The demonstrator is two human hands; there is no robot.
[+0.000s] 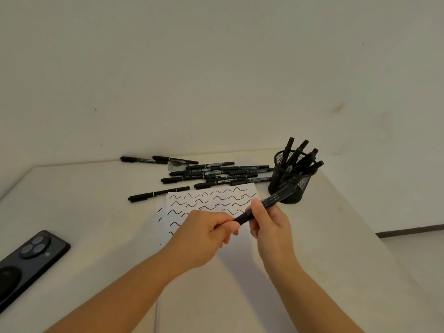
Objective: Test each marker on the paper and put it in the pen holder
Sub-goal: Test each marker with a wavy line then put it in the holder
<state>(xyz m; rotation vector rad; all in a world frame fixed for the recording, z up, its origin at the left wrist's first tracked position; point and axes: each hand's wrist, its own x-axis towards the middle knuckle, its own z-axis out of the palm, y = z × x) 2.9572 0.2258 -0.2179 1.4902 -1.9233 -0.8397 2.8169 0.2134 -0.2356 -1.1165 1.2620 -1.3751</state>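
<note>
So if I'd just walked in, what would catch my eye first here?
Probably the two hands at the centre: the left hand and right hand both hold one black marker above the paper, which is covered in wavy test strokes. Next, the mesh pen holder at the right with several markers standing in it, and the loose pile of markers behind the paper.

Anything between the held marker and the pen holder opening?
Nothing visible on the way. The marker, held by the left hand and right hand, sits just in front of the pen holder. Markers already standing in the holder crowd its opening, leaning right; the left side looks freer.
</note>
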